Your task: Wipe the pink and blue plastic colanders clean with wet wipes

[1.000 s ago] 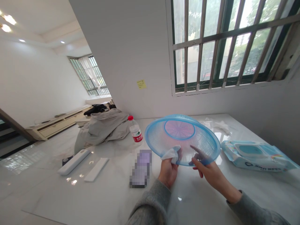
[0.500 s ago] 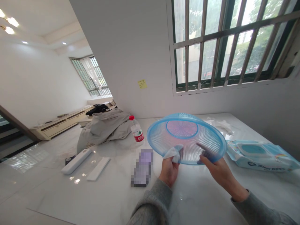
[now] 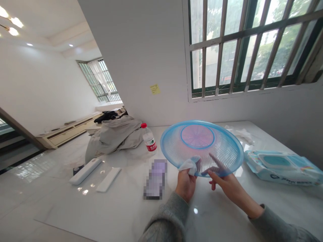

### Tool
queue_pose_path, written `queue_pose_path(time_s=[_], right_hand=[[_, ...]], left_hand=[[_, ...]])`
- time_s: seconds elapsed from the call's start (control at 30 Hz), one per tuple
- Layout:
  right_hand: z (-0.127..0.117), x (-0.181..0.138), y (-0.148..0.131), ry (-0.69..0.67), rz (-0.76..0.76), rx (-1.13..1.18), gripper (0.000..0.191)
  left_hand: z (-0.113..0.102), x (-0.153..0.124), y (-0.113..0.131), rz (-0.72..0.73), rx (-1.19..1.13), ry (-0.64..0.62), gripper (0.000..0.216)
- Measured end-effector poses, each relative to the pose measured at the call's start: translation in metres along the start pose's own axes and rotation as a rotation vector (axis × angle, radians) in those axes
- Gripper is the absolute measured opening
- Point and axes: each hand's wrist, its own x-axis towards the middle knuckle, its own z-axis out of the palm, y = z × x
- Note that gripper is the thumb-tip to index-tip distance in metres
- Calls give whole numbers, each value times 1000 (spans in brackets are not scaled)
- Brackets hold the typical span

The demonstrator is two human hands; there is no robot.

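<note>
I hold a translucent blue ribbed plastic basket (image 3: 202, 144) tilted up above the white table (image 3: 126, 208). My left hand (image 3: 186, 183) is closed on a white wet wipe (image 3: 188, 164) pressed against the basket's near rim. My right hand (image 3: 225, 183) grips the same rim a little to the right, its fingers showing through the plastic from behind. Grey sleeves cover both forearms.
A pack of wet wipes (image 3: 280, 163) lies at the right. A water bottle with a red cap (image 3: 148, 137) stands beside a heap of grey clothing (image 3: 117, 134). Two white bars (image 3: 85, 170) and a blurred purple object (image 3: 155, 179) lie on the left. Crumpled wipes (image 3: 242, 134) lie near the wall.
The basket has tilted and shifted slightly right. My right hand slid along the near rim, out to the right and back toward my left hand. The left hand keeps the wipe on the rim.
</note>
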Motion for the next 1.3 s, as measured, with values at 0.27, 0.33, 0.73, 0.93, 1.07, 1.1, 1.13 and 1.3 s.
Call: queue_pose_path(time_s=[0.27, 0.33, 0.73, 0.93, 1.07, 1.1, 1.13, 1.3], right_hand=[[-16, 0, -15, 93, -96, -146, 74], [-23, 1, -18, 141, -163, -209, 67], [-9, 1, -7, 52, -21, -126, 55], [-19, 0, -13, 99, -79, -291, 25], [-23, -1, -14, 218, -197, -308, 19], [-23, -1, -13, 258, -212, -296, 21], [-23, 0, -12, 291, -214, -282, 23], [-15, 2, -6, 223, -96, -141, 43]], left_hand=[[-1, 3, 4, -11, 2, -11, 19], [-1, 5, 5, -9, 1, 1, 19], [-5, 4, 2, 20, -2, 27, 31], [-4, 7, 5, 12, -2, 12, 30], [-4, 8, 7, 28, -16, 3, 33], [-4, 8, 7, 31, -15, 3, 34], [-5, 8, 7, 30, -12, 3, 36], [-6, 8, 2, 6, 7, 33, 36]])
